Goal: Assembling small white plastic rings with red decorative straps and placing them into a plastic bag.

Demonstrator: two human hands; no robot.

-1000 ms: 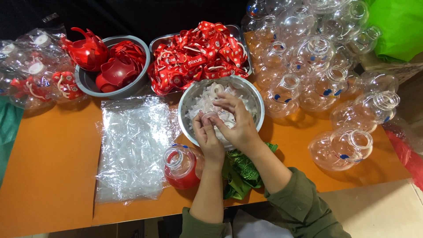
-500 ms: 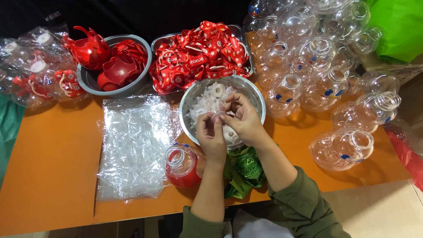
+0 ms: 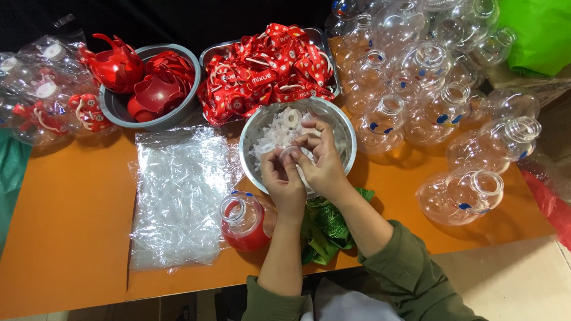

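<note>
Over the steel bowl, both hands work.
Left hand and right hand fingers pinch one white ring; more rings fill the bowl.

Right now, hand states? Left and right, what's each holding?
Left hand: fingers pinched on a small white ring over the steel bowl.
Right hand: fingers curled, pinching the same ring.

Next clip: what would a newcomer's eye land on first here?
Most likely the tangle of red printed straps in the tray at top centre, beside a grey bowl of red plastic parts. Below them, the left hand and right hand meet over a steel bowl of white rings. Clear bottles crowd the right of the orange table.
</note>
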